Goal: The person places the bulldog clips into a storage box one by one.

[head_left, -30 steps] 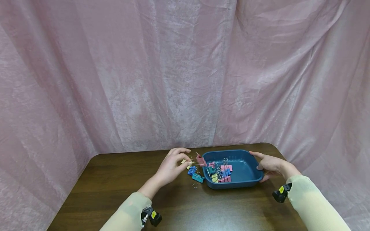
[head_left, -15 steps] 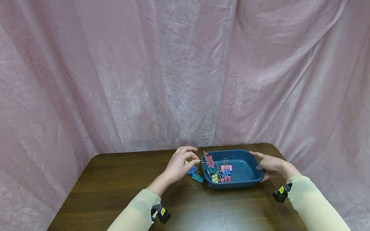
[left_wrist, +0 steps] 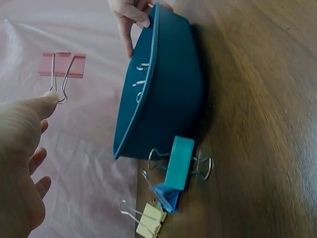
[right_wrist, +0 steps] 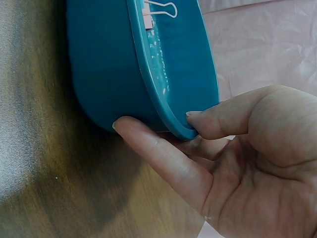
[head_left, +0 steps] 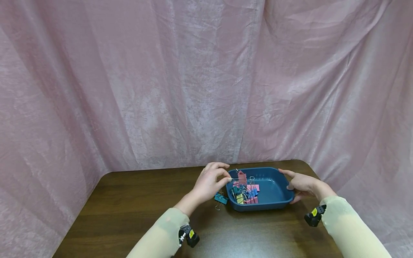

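Note:
My left hand (head_left: 211,182) pinches a pink binder clip (head_left: 242,177) by its wire handle, holding it above the left end of a blue plastic tray (head_left: 275,206). In the left wrist view the pink binder clip (left_wrist: 63,65) hangs past the thumb tip, apart from the tray. My right hand (head_left: 301,184) grips the tray's right end; in the right wrist view the thumb is inside the rim and a finger lies along the outer wall. Inside the tray's left half lie several binder clips, among them a blue clip (head_left: 252,192) and a yellow clip (head_left: 240,199).
On the brown table (head_left: 135,200), left of the tray, lies a teal binder clip (left_wrist: 179,163). Beside it are a blue binder clip (left_wrist: 166,197) and a yellow binder clip (left_wrist: 151,219), both hidden behind my left hand in the head view. A pink curtain (head_left: 193,89) hangs behind.
My left hand has moved right with the pink binder clip, from beside the tray's left edge to over its inside. The right hand and the tray have stayed still.

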A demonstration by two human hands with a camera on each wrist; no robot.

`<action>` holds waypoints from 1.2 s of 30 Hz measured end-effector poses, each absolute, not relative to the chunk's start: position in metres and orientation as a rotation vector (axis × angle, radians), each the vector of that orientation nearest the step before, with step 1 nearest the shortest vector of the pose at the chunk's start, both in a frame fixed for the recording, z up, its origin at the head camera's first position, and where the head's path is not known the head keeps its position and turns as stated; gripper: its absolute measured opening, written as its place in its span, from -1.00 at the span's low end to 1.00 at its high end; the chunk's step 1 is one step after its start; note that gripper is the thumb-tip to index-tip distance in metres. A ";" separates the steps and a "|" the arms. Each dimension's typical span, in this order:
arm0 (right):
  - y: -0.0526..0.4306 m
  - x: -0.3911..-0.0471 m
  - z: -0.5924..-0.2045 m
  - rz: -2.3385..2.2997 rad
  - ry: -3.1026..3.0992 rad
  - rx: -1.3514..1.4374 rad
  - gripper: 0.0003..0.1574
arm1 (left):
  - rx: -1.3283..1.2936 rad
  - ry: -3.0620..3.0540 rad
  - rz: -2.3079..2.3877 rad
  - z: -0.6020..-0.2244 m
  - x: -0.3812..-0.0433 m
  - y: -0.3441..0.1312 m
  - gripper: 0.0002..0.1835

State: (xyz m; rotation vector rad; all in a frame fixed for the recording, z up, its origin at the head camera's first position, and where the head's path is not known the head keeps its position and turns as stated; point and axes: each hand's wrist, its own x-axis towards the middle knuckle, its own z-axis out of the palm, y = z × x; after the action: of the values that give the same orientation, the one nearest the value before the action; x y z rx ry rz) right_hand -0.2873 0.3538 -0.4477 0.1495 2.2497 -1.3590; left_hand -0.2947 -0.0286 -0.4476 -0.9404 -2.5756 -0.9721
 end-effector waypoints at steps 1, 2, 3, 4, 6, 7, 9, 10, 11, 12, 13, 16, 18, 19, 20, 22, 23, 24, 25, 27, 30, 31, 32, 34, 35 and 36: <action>0.354 -0.287 -0.448 -1.364 2.245 0.155 0.05 | -0.942 -2.580 -0.971 -0.447 -0.294 -0.027 -0.91; 0.353 -0.287 -0.447 -1.364 2.242 0.154 0.05 | -0.943 -2.585 -0.966 -0.447 -0.294 -0.025 -0.90; 0.353 -0.287 -0.447 -1.365 2.240 0.155 0.06 | -0.944 -2.591 -0.963 -0.447 -0.293 -0.023 -0.89; 0.353 -0.287 -0.447 -1.366 2.239 0.154 0.06 | -0.944 -2.595 -0.959 -0.446 -0.293 -0.021 -0.88; 0.353 -0.287 -0.446 -1.369 2.236 0.157 0.06 | -0.941 -2.595 -0.958 -0.445 -0.292 -0.017 -0.87; 0.353 -0.287 -0.446 -1.371 2.234 0.157 0.05 | -0.942 -2.590 -0.951 -0.445 -0.292 -0.014 -0.87; 0.352 -0.286 -0.445 -1.371 2.233 0.151 0.05 | -0.936 -2.582 -0.937 -0.445 -0.292 -0.010 -0.88; 0.351 -0.286 -0.445 -1.372 2.233 0.150 0.05 | -0.934 -2.577 -0.930 -0.445 -0.292 -0.007 -0.88; 0.351 -0.286 -0.445 -1.372 2.234 0.151 0.05 | -0.933 -2.572 -0.922 -0.446 -0.292 -0.005 -0.88; 0.351 -0.286 -0.445 -1.371 2.234 0.150 0.05 | -0.933 -2.571 -0.917 -0.446 -0.292 -0.003 -0.88; 0.351 -0.286 -0.445 -1.371 2.234 0.150 0.05 | -0.932 -2.574 -0.905 -0.446 -0.292 -0.001 -0.88; 0.351 -0.285 -0.445 -1.368 2.236 0.151 0.04 | -0.919 -2.594 -0.889 -0.447 -0.292 0.006 -0.89; 0.351 -0.285 -0.445 -1.366 2.237 0.151 0.04 | -0.903 -2.611 -0.881 -0.447 -0.291 0.009 -0.89; 0.351 -0.286 -0.445 -1.367 2.237 0.151 0.04 | -0.896 -2.617 -0.877 -0.447 -0.291 0.011 -0.89; 0.351 -0.286 -0.445 -1.367 2.237 0.149 0.04 | -0.889 -2.623 -0.876 -0.447 -0.290 0.013 -0.89; 0.352 -0.286 -0.446 -1.368 2.238 0.147 0.05 | -0.879 -2.629 -0.874 -0.448 -0.290 0.017 -0.90; 0.352 -0.287 -0.446 -1.368 2.238 0.151 0.05 | -0.874 -2.628 -0.867 -0.449 -0.290 0.020 -0.90; 0.352 -0.287 -0.446 -1.369 2.238 0.151 0.05 | -0.872 -2.628 -0.865 -0.451 -0.290 0.022 -0.90; 0.352 -0.287 -0.446 -1.369 2.238 0.152 0.05 | -0.868 -2.631 -0.859 -0.452 -0.290 0.024 -0.90; 0.352 -0.287 -0.446 -1.367 2.238 0.153 0.05 | -0.861 -2.641 -0.846 -0.454 -0.289 0.029 -0.90; 0.352 -0.287 -0.446 -1.372 2.233 0.149 0.06 | -0.858 -2.651 -0.832 -0.455 -0.289 0.036 -0.90; 0.352 -0.287 -0.446 -1.374 2.231 0.149 0.05 | -0.860 -2.654 -0.823 -0.456 -0.288 0.038 -0.91; 0.352 -0.287 -0.446 -1.376 2.228 0.147 0.06 | -0.859 -2.655 -0.816 -0.456 -0.288 0.040 -0.91; 0.352 -0.287 -0.446 -1.381 2.225 0.146 0.06 | -0.861 -2.654 -0.791 -0.456 -0.288 0.043 -0.91; 0.352 -0.288 -0.446 -1.381 2.225 0.146 0.05 | -0.861 -2.655 -0.779 -0.456 -0.287 0.045 -0.91; 0.352 -0.288 -0.446 -1.382 2.225 0.147 0.05 | -0.864 -2.658 -0.764 -0.456 -0.287 0.047 -0.90</action>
State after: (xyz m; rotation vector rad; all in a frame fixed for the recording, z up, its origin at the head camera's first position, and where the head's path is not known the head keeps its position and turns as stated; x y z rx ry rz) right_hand -0.2877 0.3524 -0.4461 0.1468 2.2250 -1.3817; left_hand -0.2871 0.0467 -0.4562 -0.8639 -2.6580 -0.7641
